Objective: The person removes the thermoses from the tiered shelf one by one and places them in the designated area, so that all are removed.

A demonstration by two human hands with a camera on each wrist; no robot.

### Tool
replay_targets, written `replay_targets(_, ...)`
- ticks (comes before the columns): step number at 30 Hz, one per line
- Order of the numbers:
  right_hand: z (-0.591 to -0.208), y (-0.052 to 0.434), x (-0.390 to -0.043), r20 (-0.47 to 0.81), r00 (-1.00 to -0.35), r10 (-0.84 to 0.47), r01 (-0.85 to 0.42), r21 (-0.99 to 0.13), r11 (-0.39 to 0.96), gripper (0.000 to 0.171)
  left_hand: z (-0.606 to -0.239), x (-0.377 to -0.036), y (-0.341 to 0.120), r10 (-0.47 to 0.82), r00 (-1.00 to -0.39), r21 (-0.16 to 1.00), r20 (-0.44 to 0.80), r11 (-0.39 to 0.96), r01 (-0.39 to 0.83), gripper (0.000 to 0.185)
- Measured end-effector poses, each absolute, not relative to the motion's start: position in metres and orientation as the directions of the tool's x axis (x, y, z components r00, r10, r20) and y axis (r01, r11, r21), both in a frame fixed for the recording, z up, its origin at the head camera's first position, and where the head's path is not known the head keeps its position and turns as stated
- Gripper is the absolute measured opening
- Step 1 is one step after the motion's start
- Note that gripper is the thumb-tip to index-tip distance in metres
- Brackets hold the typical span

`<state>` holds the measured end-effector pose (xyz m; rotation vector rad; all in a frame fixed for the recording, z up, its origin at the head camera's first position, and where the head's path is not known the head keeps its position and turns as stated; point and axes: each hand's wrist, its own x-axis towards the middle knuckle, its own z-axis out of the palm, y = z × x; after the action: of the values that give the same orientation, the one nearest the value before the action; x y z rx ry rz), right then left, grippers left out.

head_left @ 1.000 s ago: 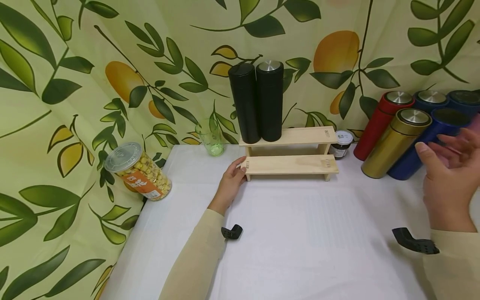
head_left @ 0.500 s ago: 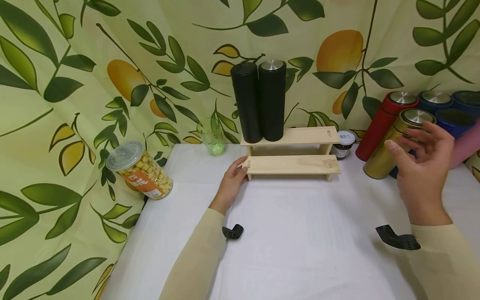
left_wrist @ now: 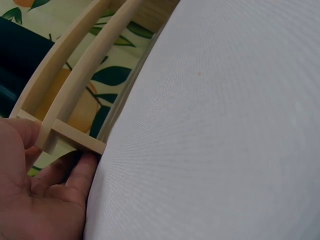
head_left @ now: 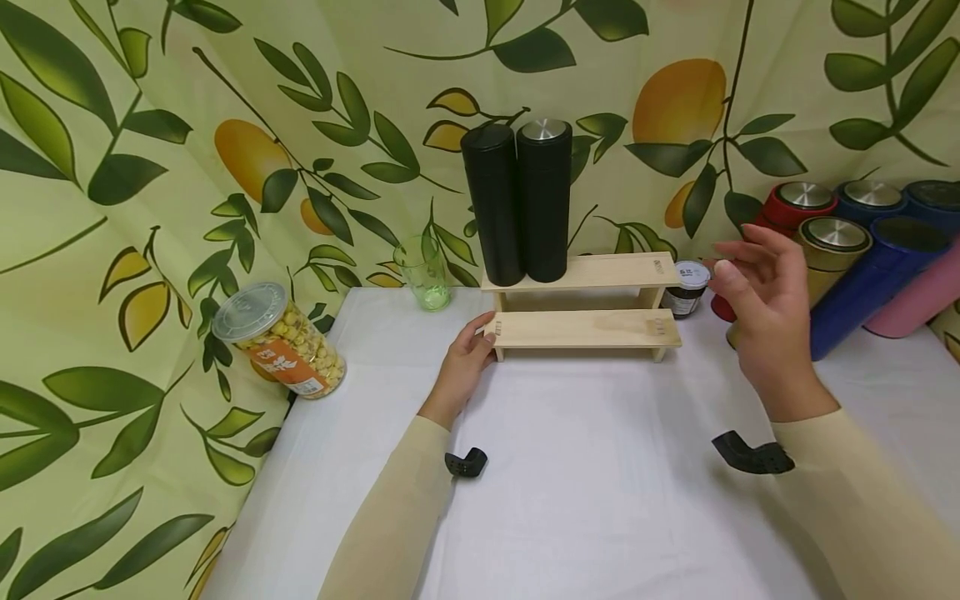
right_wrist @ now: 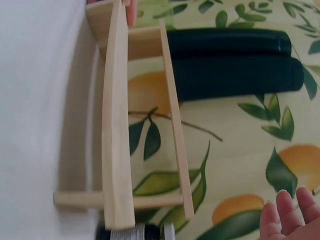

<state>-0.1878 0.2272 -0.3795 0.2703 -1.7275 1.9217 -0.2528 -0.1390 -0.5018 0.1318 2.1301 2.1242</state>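
A wooden two-step shelf (head_left: 585, 328) stands at the back of the white table (head_left: 585, 483), with two tall black flasks (head_left: 517, 204) upright on the left of its top step. My left hand (head_left: 474, 337) holds the shelf's left end; in the left wrist view the thumb and fingers (left_wrist: 80, 172) lie either side of the end piece (left_wrist: 75, 142). My right hand (head_left: 750, 275) hovers empty, fingers relaxed, just right of the shelf near a small dark jar (head_left: 684, 287). The right wrist view shows the shelf (right_wrist: 117, 125) and black flasks (right_wrist: 235, 62).
Red (head_left: 795, 200), gold (head_left: 832, 246), blue (head_left: 877, 275) and pink (head_left: 918, 300) flasks lean together at the back right. A green glass (head_left: 422, 273) stands left of the shelf, and a snack jar (head_left: 279, 342) rests against the leaf-print curtain at the left edge.
My right hand has moved left, from in front of the blue and gold flasks to beside the shelf's right end, still empty. The left hand has stayed on the shelf.
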Motion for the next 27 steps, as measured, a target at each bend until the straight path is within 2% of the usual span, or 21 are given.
replay_targets(10,-0.371,0.197,-0.214,0.503,-0.858,0.104,-0.513,-0.847,-0.139,0.047,-0.502,-0.253,-0.139,0.153,-0.988,0.999,-0.034,0.006,-0.033,0.045)
replay_targets(27,-0.362,0.156,-0.26,0.347,-0.937,-0.047,-0.346,-0.938,-0.026,0.06,-0.503,-0.255,-0.139,0.145,-0.989,1.0,-0.029,0.007,-0.028,0.044)
